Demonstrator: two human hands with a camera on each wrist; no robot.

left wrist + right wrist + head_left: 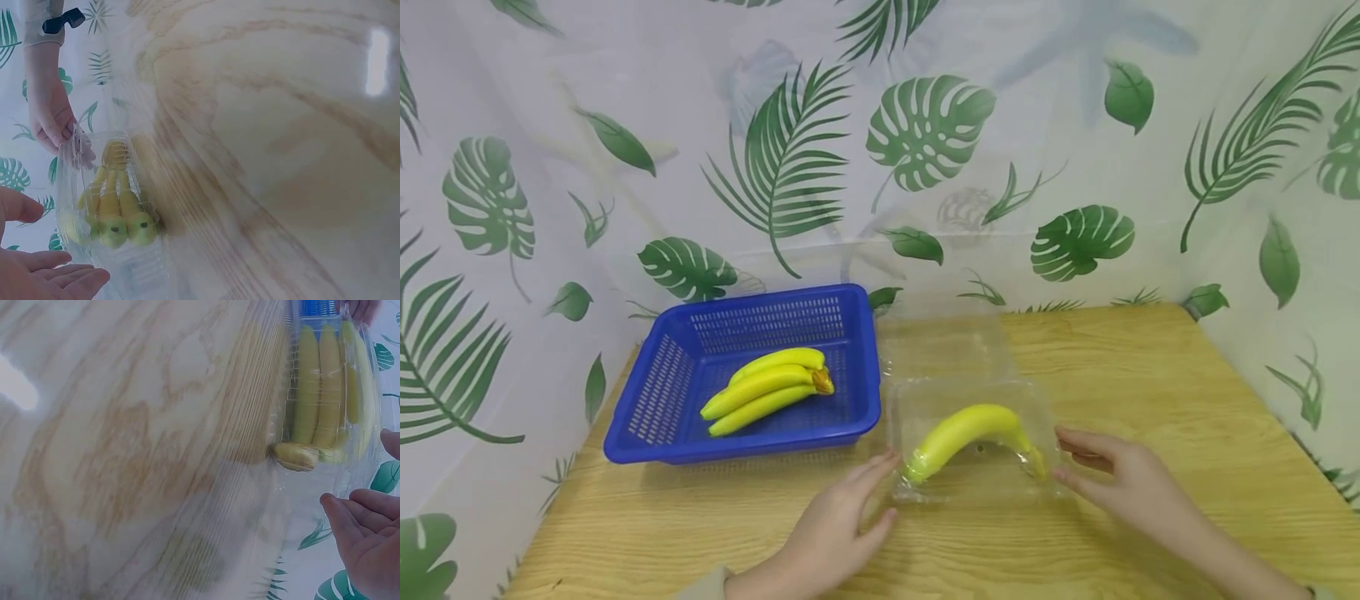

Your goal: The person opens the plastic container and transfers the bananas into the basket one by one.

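Head view is showing me two bare hands flanking a clear plastic clamshell box (973, 442) that is sitting on a pale wooden table (1150, 400); a single yellow banana (970, 437) is lying curved inside the box's open tray, its hinged lid (947, 346) lying back flat towards the curtain; the left hand (842, 525) is resting against the box's left edge, fingers straight and loosely apart, gripping nothing; the right hand (1112, 475) is touching the right edge with fingers extended and slightly spread, thumb above, also not clamped on anything; I am judging that the thin box could skid or buckle if either hand is pushing harder than the other, since the plastic looks flimsy and the tabletop is looking smooth and glossy; the banana's curve may also be keeping the lid from seating if it is folded over, and the stem end near the right hand could be catching the rim; just left of the box, apart from it, a blue perforated basket (685, 417) is holding a bunch of bananas (767, 387); a white curtain printed with green tropical leaves (925, 133) is hanging behind and around the table on three sides.
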